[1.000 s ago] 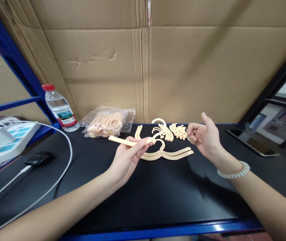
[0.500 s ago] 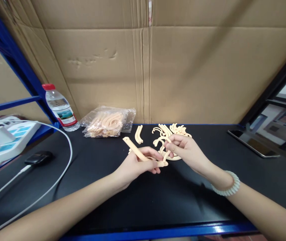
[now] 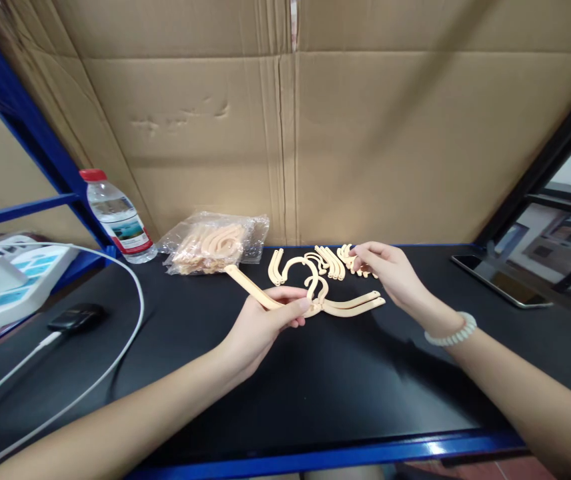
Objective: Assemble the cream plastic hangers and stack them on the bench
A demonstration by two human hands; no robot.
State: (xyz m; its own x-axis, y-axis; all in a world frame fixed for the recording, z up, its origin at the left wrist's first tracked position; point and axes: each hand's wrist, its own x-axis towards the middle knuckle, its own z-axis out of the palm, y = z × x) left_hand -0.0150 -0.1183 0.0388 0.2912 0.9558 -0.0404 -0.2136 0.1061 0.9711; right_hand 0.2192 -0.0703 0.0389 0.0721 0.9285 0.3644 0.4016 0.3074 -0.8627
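My left hand (image 3: pixel 270 327) is closed around a beige plastic hanger arm (image 3: pixel 248 283), which slants up to the left. A curved hanger hook (image 3: pixel 310 273) rises by the thumb, at the inner end of that arm. Just behind, a hanger (image 3: pixel 350 308) with its hook and two arms lies folded on the table, partly overlapped by the held piece. My right hand (image 3: pixel 388 267) is over a pile of small curved beige pieces (image 3: pixel 346 255), thumb and fingertips bent together. What these fingers hold, if anything, cannot be made out.
Loose hanger arms (image 3: pixel 333 262) and another pair of arms (image 3: pixel 275 267) lie at the back. A clear bag of parts (image 3: pixel 215 247) and a water bottle (image 3: pixel 120 220) stand left. A phone (image 3: pixel 500 280) lies right; a white cable (image 3: pixel 135 293) curves across the left side.
My right hand has let go of the hook and moved right to the small pieces. My left hand has shifted slightly left, still holding the hanger arm with the hook.
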